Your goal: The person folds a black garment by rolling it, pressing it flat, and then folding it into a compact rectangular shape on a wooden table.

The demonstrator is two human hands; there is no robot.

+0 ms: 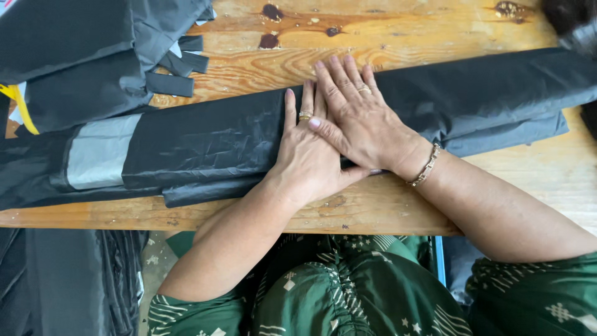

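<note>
From the head camera we see a long folded black plastic sheet [205, 140] lying across a wooden table [385, 211], both of its ends cut off by the frame. Our left hand [308, 158] lies flat on the sheet near its middle, fingers stretched out and gripping nothing. Our right hand [357, 118] lies open too, its fingers crossing over the back of the left hand, palm pressed down on the sheet; the right thumb is hidden beneath. A grey band [99, 152] crosses the sheet towards the left. More black plastic [74, 50] is heaped at the far left corner, with a yellow strip [22, 109] partly showing under it, and we cannot make out what it belongs to. A dark thing in the top right corner is blurred. The table is knotty, pale wood with dark stains [270, 25]. Below its near edge hangs more black plastic on the left.
</note>
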